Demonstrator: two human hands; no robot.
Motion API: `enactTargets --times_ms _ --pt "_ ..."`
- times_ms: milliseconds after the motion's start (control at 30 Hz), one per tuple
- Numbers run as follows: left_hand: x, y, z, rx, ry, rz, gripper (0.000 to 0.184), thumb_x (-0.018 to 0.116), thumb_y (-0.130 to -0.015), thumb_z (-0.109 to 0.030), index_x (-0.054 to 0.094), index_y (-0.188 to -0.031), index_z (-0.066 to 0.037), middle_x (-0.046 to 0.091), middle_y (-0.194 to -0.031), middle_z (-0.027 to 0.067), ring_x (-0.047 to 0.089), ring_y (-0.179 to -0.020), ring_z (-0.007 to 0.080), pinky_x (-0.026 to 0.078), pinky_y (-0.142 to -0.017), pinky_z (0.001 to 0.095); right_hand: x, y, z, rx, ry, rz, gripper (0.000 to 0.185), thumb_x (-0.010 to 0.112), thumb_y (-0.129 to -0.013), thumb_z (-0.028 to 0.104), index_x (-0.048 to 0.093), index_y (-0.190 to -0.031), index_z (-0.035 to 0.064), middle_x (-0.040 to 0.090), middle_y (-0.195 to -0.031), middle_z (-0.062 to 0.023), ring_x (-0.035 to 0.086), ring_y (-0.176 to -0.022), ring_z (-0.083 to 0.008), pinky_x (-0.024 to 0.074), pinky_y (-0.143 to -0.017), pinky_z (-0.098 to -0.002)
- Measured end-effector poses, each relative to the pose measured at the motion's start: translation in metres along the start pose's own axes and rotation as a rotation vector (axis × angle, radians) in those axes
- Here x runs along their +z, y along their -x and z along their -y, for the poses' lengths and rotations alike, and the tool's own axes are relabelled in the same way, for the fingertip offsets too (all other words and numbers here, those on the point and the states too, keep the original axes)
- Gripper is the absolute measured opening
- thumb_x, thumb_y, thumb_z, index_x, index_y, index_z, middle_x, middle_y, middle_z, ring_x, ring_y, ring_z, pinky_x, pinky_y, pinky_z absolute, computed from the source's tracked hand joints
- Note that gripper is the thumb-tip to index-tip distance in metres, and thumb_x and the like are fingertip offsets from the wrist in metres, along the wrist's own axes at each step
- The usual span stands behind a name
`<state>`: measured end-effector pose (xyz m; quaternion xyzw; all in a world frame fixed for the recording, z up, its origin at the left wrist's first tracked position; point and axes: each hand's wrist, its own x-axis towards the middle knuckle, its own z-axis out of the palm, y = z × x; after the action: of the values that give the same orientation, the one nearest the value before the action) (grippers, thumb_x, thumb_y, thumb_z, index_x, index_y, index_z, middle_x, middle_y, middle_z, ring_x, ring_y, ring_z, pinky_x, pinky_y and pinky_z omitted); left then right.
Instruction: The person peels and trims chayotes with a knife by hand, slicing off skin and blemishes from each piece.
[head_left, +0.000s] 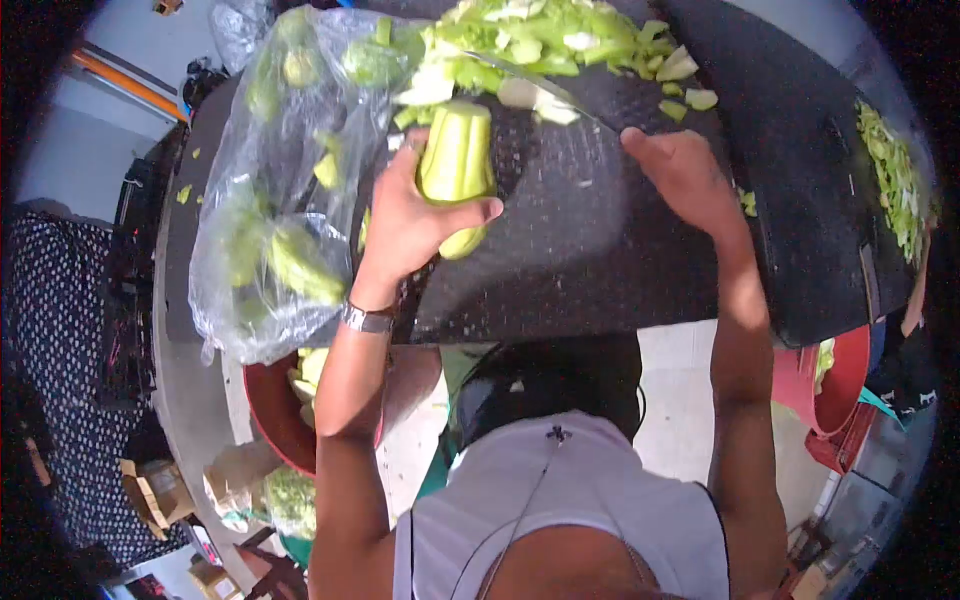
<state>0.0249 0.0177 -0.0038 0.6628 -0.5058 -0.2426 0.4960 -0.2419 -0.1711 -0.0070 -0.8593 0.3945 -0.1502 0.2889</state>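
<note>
My left hand (412, 215) is wrapped round a thick, pale green ribbed vegetable (458, 160), the thumb lying across its lower part. The vegetable's far end looks flat and cut; its exact kind I cannot make out. In my right hand (680, 170) is the handle of a knife (545, 88). Its blade slants away to the left, the tip over a heap of chopped green pieces (560, 35). Both hands are above a dark work surface (560, 230). Left of my left hand lies a clear plastic bag (225, 280) with several green vegetables inside.
Red tubs (265, 415) with pale pieces stand below the table's front edge on the left and, holding green pieces, on the right. Another strip of chopped greens (890, 180) lies at the far right, beside a person's partly visible arm. Loose scraps dot the surface.
</note>
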Motion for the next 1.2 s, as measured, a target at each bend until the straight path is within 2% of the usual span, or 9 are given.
enactTargets --times_ms 167,267,300,400,433,567,700,933,1200 --pt "0.002 -0.006 0.023 -0.465 0.842 0.057 0.06 0.083 -0.083 -0.024 0.056 -0.131 0.0 0.071 -0.11 0.0088 0.071 -0.096 0.0238 0.057 -0.087 0.0375 0.01 -0.002 0.004 0.181 -0.212 -0.018 0.082 0.044 -0.1 0.07 0.055 -0.067 -0.0052 0.046 -0.057 -0.0131 0.05 -0.058 -0.0242 0.0426 -0.063 -0.0459" --pt "-0.009 -0.003 -0.006 -0.215 1.621 -0.073 0.081 0.063 -0.092 -0.062 0.046 -0.145 -0.004 0.053 -0.146 0.0206 0.051 -0.136 0.0375 0.037 -0.116 0.0576 0.014 0.005 0.013 0.244 -0.351 0.016 0.082 0.044 -0.099 0.072 0.054 -0.061 0.0 0.047 -0.056 -0.0059 0.049 -0.057 -0.019 0.0407 -0.059 -0.0407" --pt "-0.011 -0.003 -0.011 -0.069 1.654 -0.131 0.094 0.051 -0.093 -0.073 0.035 -0.153 -0.002 0.036 -0.158 0.0248 0.032 -0.148 0.0454 0.023 -0.121 0.0643 0.018 0.01 0.013 0.246 -0.391 0.031 0.08 0.044 -0.098 0.073 0.053 -0.061 0.0024 0.047 -0.056 -0.004 0.048 -0.056 -0.018 0.04 -0.058 -0.0391" --pt "-0.005 0.002 0.007 -0.06 1.584 0.356 0.102 0.049 -0.092 -0.075 0.026 -0.157 -0.001 0.032 -0.159 0.0278 0.028 -0.146 0.0541 0.027 -0.119 0.0656 0.017 0.013 0.015 0.233 -0.481 0.021 0.077 0.043 -0.098 0.074 0.052 -0.059 0.0082 0.046 -0.055 0.0 0.046 -0.053 -0.0155 0.0379 -0.055 -0.0349" --pt "0.0 0.005 0.001 -0.205 1.637 0.186 0.103 0.053 -0.091 -0.073 0.024 -0.158 0.001 0.032 -0.157 0.031 0.031 -0.142 0.0594 0.035 -0.114 0.0655 0.02 0.016 0.018 0.245 -0.5 0.017 0.077 0.042 -0.098 0.074 0.051 -0.058 0.0091 0.046 -0.055 0.0001 0.046 -0.052 -0.0148 0.0372 -0.053 -0.0339" --pt "0.014 0.004 0.021 -0.314 1.548 0.147 0.085 0.061 -0.094 -0.056 0.034 -0.151 0.002 0.046 -0.144 0.0309 0.061 -0.113 0.0475 0.059 -0.09 0.0487 0.031 0.019 0.014 0.276 -0.582 0.074 0.076 0.04 -0.099 0.075 0.049 -0.058 0.0105 0.045 -0.053 0.0008 0.044 -0.049 -0.0137 0.0358 -0.05 -0.0321" --pt "0.025 -0.001 0.018 -0.292 2.006 0.324 0.083 0.054 -0.096 -0.061 0.036 -0.154 -0.004 0.045 -0.143 0.0277 0.057 -0.098 0.0358 0.059 -0.085 0.0443 0.039 0.02 0.014 0.276 -0.633 0.054 0.076 0.039 -0.099 0.074 0.049 -0.058 0.0111 0.044 -0.052 0.0017 0.043 -0.045 -0.012 0.0333 -0.045 -0.0298" --pt "0.03 0.007 0.03 -0.21 1.431 0.117 0.068 0.065 -0.097 -0.041 0.044 -0.145 0.003 0.058 -0.132 0.0265 0.063 -0.113 0.0403 0.052 -0.1 0.0511 0.042 0.027 0.009 0.275 -0.769 0.117 0.071 0.04 -0.099 0.073 0.049 -0.063 0.0129 0.042 -0.052 0.0048 0.039 -0.042 -0.0078 0.0286 -0.041 -0.0263" --pt "0.016 -0.008 0.035 -0.211 1.467 0.172 0.066 0.068 -0.093 -0.03 0.043 -0.143 0.005 0.06 -0.127 0.0283 0.065 -0.11 0.0395 0.059 -0.087 0.045 0.041 0.033 0.023 0.278 -0.757 0.125 0.068 0.039 -0.1 0.072 0.048 -0.067 0.0134 0.041 -0.054 0.0053 0.038 -0.045 -0.006 0.0286 -0.042 -0.0248"
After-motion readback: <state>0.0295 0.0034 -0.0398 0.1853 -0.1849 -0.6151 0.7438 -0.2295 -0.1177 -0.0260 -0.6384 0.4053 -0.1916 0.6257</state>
